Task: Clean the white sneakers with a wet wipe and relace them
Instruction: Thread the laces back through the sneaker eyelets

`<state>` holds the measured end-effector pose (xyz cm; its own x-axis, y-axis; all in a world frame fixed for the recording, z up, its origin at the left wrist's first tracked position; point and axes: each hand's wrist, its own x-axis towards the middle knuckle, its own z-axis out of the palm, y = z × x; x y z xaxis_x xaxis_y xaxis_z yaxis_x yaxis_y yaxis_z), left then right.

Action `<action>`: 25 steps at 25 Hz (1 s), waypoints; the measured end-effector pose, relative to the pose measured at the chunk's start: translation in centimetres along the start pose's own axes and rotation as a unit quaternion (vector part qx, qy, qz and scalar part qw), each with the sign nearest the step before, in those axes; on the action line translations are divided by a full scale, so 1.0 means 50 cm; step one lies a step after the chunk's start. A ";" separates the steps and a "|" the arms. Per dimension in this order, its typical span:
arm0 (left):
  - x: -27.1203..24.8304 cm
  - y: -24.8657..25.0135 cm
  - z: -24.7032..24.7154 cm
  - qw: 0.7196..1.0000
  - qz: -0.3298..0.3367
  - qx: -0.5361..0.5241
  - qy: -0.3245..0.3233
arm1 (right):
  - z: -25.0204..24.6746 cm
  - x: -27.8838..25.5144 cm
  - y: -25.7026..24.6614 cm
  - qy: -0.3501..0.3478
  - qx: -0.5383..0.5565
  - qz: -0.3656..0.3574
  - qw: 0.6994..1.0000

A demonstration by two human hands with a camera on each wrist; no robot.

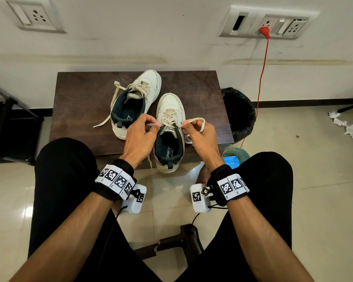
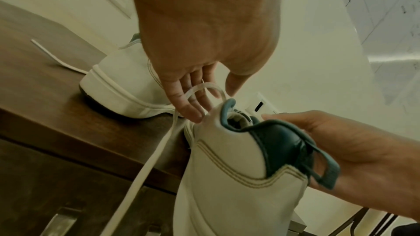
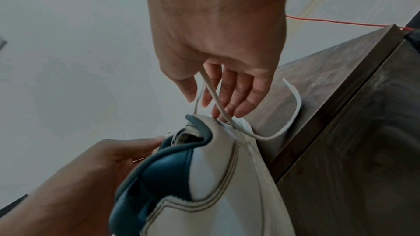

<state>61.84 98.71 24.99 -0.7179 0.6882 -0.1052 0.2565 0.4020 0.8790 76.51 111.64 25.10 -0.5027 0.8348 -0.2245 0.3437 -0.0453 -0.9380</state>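
Sneakers of white leather with dark teal lining are set on the dark brown wooden table [image 1: 82, 102]: the nearer sneaker [image 1: 170, 110] lies with its long axis running away from the person, toe toward the wall and heel overhanging the table's near edge, while the farther sneaker [image 1: 149, 82] is angled toe-right beside it. One end of the nearer sneaker's cream flat lace [image 1: 200, 122] is pinched between thumb and fingertips by the left hand [image 1: 140, 135], the other end likewise by the right hand [image 1: 200, 137].
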 end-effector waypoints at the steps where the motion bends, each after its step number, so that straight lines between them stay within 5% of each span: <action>1: -0.001 0.002 -0.001 1.000 0.011 0.014 -0.005 | 0.001 -0.001 -0.001 0.003 -0.012 -0.010 1.000; 14: 0.001 0.003 -0.001 1.000 0.011 0.027 0.000 | -0.006 0.001 -0.007 0.001 -0.033 -0.001 0.999; 25: -0.025 0.033 -0.034 0.996 0.053 -0.065 -0.004 | -0.022 -0.024 -0.039 -0.019 0.016 -0.092 0.995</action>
<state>62.03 97.48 27.36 -0.6851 0.7283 -0.0119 0.2445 0.2453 0.9381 77.31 111.35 27.51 -0.5850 0.8090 -0.0577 0.2183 0.0885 -0.9719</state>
